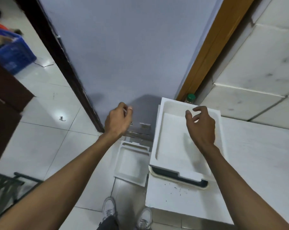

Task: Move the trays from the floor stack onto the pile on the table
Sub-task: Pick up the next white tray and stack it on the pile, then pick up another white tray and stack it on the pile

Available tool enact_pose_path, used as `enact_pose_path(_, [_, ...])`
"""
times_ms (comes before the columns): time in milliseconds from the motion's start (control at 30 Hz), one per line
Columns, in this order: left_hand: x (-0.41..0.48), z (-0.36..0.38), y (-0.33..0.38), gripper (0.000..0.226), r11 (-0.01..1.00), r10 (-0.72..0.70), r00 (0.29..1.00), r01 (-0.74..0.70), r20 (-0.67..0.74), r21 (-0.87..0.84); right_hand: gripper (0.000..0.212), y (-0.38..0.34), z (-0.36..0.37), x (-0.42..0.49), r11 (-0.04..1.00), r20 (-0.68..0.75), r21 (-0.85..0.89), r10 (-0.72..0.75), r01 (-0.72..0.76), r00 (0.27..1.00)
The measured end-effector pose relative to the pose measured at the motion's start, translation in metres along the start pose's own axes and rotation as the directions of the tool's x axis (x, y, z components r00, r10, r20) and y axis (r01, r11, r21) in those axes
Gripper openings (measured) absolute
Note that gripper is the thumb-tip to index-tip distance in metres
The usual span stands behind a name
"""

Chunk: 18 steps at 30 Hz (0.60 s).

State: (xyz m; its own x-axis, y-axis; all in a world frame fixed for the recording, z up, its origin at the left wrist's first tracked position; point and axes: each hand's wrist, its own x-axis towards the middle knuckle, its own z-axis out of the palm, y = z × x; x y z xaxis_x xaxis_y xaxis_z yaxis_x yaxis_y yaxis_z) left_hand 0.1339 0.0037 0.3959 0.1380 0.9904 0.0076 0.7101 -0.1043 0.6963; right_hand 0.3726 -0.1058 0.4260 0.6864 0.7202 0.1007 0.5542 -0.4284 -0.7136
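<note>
Head view shows white moulded foam trays (132, 163) stacked on the floor below, the loosely curled empty left hand (118, 120) and open empty right hand (201, 123) over the white table pile (175, 146), so another stoop-and-lift seemingly follows.

two trays (182, 135), one bottle (190, 98), two shoes (109, 208)
</note>
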Motion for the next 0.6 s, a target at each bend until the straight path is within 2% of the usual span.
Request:
enact_pose_path(300, [0.01, -0.068, -0.069, 0.033, 0.994, -0.107, 0.989, 0.106, -0.103, -0.014, 0.031, -0.068, 0.079, -0.022, 0.993, 0.154, 0.022, -0.114, 0.112, 0.981])
enact_pose_path(600, [0.008, -0.071, -0.148, 0.035, 0.976, -0.214, 0.976, 0.215, -0.032, 0.043, 0.03, -0.09, 0.172, -0.052, 0.99, 0.279, 0.045, -0.138, 0.13, 0.95])
